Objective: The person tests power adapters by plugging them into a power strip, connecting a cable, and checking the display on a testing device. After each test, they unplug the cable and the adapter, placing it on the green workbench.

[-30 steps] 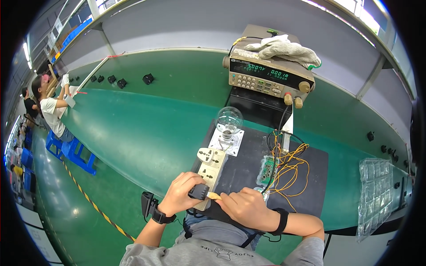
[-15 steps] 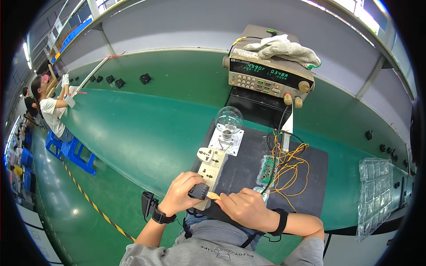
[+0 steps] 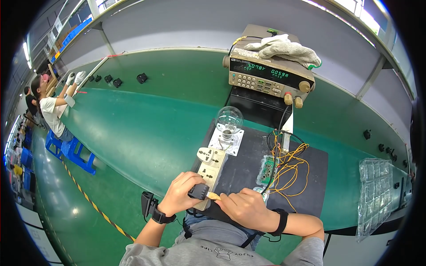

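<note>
My left hand (image 3: 183,191) is closed around a black power adapter (image 3: 199,191) above the near end of a cream power strip (image 3: 214,174). From the right, my right hand (image 3: 246,207) pinches a yellow-wrapped cable plug (image 3: 213,196). Its pale tip meets the adapter's side; how deep it sits I cannot tell. Beyond the strip, a clear glass bulb (image 3: 229,120) stands on a white square base. Right of the strip lie a green circuit board (image 3: 267,170) and a tangle of yellow wires (image 3: 290,166) on a black mat (image 3: 248,159).
A bench power meter (image 3: 268,73) with a lit green display stands at the back, white gloves (image 3: 284,48) on top. Clear plastic blister trays (image 3: 375,195) lie at right. Several black adapters (image 3: 117,82) sit on the green belt behind. A gloved co-worker (image 3: 53,108) sits at far left.
The meter's display readings have changed. The black adapters on the back belt have shifted slightly left. The co-worker's gloved hands have moved apart. My hands have stayed in place.
</note>
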Demonstrator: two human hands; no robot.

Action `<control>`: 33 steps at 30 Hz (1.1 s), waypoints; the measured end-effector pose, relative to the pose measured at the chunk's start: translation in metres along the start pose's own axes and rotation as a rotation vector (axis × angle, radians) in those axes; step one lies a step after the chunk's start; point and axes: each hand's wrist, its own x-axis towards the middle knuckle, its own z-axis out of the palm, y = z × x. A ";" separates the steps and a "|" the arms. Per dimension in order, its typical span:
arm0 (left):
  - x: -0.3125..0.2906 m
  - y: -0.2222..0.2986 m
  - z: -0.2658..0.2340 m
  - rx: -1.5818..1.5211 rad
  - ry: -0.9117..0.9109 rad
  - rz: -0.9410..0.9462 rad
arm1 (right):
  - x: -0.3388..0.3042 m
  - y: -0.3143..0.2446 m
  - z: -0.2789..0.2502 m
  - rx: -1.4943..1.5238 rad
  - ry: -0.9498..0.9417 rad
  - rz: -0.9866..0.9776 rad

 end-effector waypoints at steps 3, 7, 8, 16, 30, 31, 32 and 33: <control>-0.002 -0.001 -0.001 -0.007 0.005 0.000 | 0.001 -0.002 0.000 -0.004 0.003 -0.004; -0.004 -0.002 -0.006 -0.002 0.000 0.005 | 0.004 -0.006 0.002 -0.002 -0.023 -0.027; -0.004 -0.005 -0.006 -0.003 -0.013 0.014 | 0.002 -0.006 0.001 -0.007 -0.020 -0.021; 0.003 -0.006 0.001 0.056 -0.036 0.006 | -0.020 0.008 0.013 -0.258 -0.211 0.063; 0.088 -0.029 -0.045 0.184 0.160 0.241 | -0.033 0.002 0.027 -0.420 -0.328 -0.028; 0.104 -0.063 -0.047 0.106 0.190 0.117 | -0.032 0.001 0.024 -0.402 -0.323 -0.049; 0.119 -0.101 -0.046 0.021 0.222 -0.009 | -0.033 0.000 0.026 -0.405 -0.322 -0.070; 0.140 -0.123 -0.041 -0.071 0.166 -0.216 | -0.035 0.002 0.030 -0.363 -0.332 -0.047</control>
